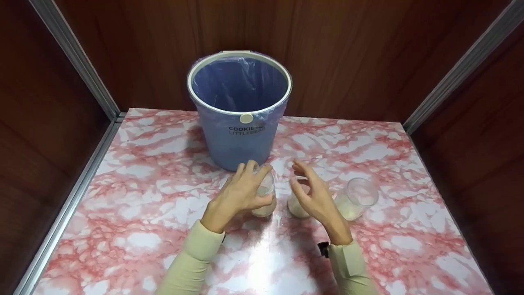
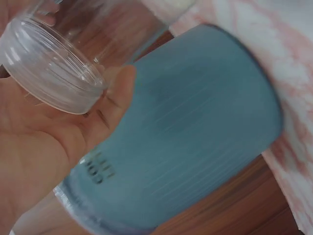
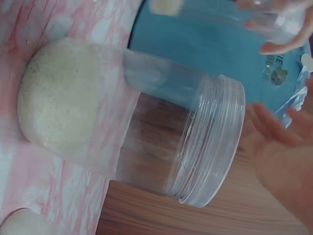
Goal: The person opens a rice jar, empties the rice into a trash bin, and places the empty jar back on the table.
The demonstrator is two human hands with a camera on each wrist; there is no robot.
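Note:
Three clear plastic jars with pale granular contents in the bottom stand in a row. My left hand [image 1: 238, 191] holds the left jar [image 1: 265, 209] near its top. In the left wrist view, fingers and thumb go round this jar's screw lid [image 2: 54, 73]. Fingers spread and curved, my right hand [image 1: 317, 197] hovers at the top of the middle jar [image 1: 296, 207]. The right wrist view shows that jar's lidded top [image 3: 210, 142] with a gap between it and the right hand [image 3: 288, 161]. The right jar [image 1: 355, 198] stands to the right of that hand, untouched.
A blue bin [image 1: 241, 143] with a cream rim and a bag liner stands behind the jars. Red-and-white marbled covering [image 1: 143, 196] lies on the table. Brown wood-look panels [image 1: 348, 61] enclose the back and both sides.

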